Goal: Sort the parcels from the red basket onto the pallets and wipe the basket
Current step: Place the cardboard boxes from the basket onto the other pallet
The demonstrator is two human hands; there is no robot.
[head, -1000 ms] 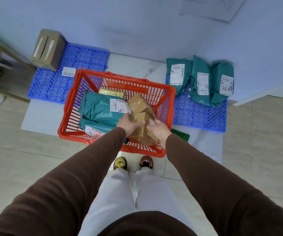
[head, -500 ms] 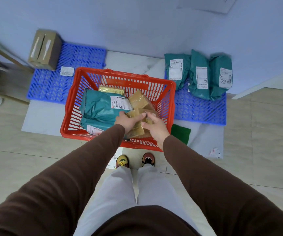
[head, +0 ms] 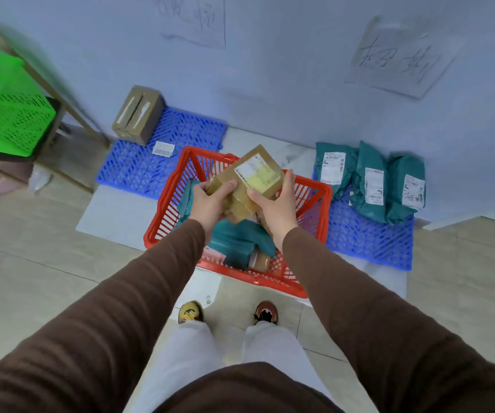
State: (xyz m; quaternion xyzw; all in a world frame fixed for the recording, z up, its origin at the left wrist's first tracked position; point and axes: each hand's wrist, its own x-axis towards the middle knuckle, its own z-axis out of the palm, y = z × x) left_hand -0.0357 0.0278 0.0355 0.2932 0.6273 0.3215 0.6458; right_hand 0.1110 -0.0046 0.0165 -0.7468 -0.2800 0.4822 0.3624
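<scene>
I held the taped cardboard box (head: pixel 249 181) in both grips, left hand (head: pixel 210 202) and right hand (head: pixel 274 204) curled round its edges, above the red basket (head: pixel 319 204) rim at frame centre.

two blue pallets (head: pixel 139 171) (head: pixel 368 242); three teal bags (head: pixel 331 171) (head: pixel 370 186) (head: pixel 405 192) on right pallet; one red basket (head: pixel 314 210).

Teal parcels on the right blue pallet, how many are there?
3: left teal parcel, middle one, right one, side by side against the wall.
</scene>
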